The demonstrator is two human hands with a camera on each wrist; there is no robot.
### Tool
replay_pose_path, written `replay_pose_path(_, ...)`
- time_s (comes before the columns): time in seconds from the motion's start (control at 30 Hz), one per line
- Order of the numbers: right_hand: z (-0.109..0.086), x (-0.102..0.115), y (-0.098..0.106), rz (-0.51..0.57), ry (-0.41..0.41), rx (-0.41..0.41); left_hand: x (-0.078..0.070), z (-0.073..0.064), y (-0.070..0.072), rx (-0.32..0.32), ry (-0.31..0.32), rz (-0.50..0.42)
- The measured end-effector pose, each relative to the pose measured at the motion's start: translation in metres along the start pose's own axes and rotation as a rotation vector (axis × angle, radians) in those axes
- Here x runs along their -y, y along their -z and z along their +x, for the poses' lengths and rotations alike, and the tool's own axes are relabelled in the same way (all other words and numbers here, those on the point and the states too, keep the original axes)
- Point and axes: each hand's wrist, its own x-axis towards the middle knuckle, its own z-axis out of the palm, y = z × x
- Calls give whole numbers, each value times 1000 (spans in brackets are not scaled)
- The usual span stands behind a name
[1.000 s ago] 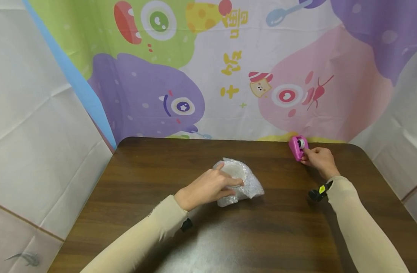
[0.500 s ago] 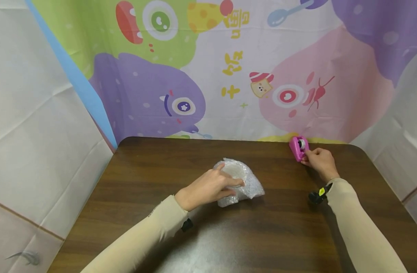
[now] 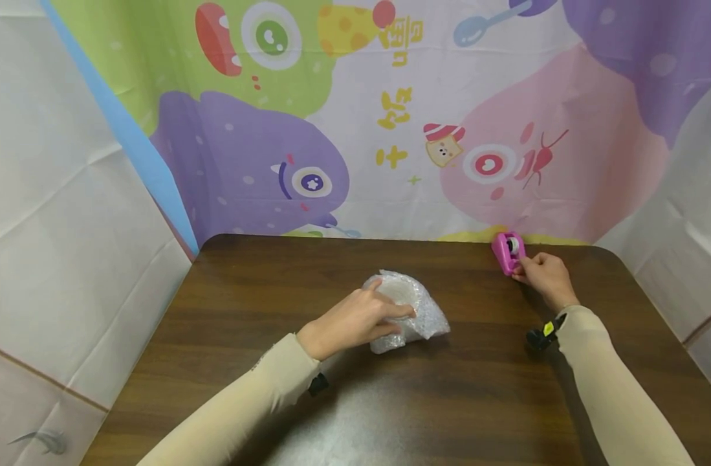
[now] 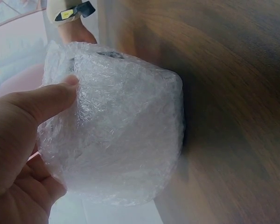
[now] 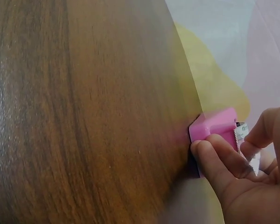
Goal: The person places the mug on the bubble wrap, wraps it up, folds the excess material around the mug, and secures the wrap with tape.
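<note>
A bundle of bubble wrap (image 3: 431,317) rests on the brown wooden table, wrapped round something with a rounded rim; the wrap hides what is inside. My left hand (image 3: 358,321) grips it from the left, and in the left wrist view the thumb (image 4: 56,98) presses on its side. Far to the right, by the table's back edge, stands a pink tape dispenser (image 3: 501,254) with a white-cored roll. My right hand (image 3: 546,278) is at its front. In the right wrist view, fingers touch the dispenser while thumb and finger pinch the end of the tape (image 5: 255,164).
A cartoon-printed curtain (image 3: 390,194) hangs right behind the table's back edge. Pale cloth (image 3: 52,194) closes off the left side, and similar cloth (image 3: 687,246) the right. The wooden table top (image 3: 448,401) lies between the two forearms.
</note>
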Motion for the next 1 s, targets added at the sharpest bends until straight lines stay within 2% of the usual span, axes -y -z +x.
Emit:
replay_pose_path(0.3,-3,2,1,-5,-3,10,1,-1,-1,-20,-10,-5)
replay_pose_path(0.57,-5,4,0,103,-9,4,1,-2,-1,-28,-12,-14)
replay_pose_path(1.0,-9,-1,7,-63,-2,-36,0,-2,0,-17,-8,-11)
